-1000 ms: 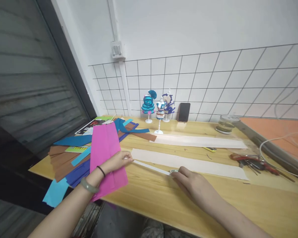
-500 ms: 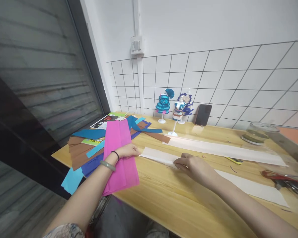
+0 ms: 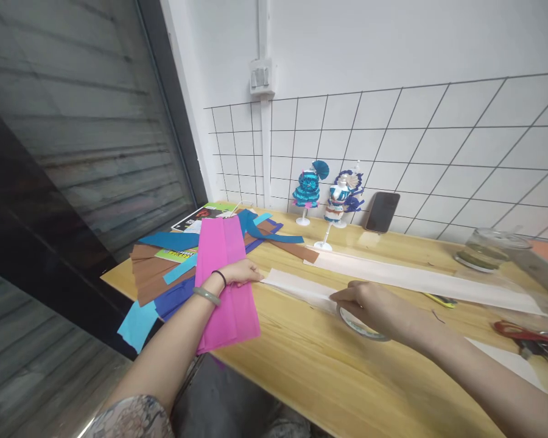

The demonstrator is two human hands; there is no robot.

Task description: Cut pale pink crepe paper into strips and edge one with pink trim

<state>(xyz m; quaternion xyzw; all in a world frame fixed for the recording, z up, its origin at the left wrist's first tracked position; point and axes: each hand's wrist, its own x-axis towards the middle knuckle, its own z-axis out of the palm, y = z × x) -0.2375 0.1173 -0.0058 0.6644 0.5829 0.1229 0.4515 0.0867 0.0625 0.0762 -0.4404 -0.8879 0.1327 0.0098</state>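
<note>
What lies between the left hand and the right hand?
In the head view, white paper with a narrow pale band along its near edge lies between the left hand and the right hand.

Three miniature dress forms [image 3: 306,190] are seen near the wall [image 3: 393,42], one dressed in turquoise. To their right, a dark phone [image 3: 382,212] is propped upright. A glass jar [image 3: 478,250], partly filled with greenish content, is noted farther right. A switch box [image 3: 262,79] is mounted above a dark-lined grid [image 3: 361,92]. Red-handled tools [image 3: 523,331] are cut off by the right edge; type not resolved.
</note>
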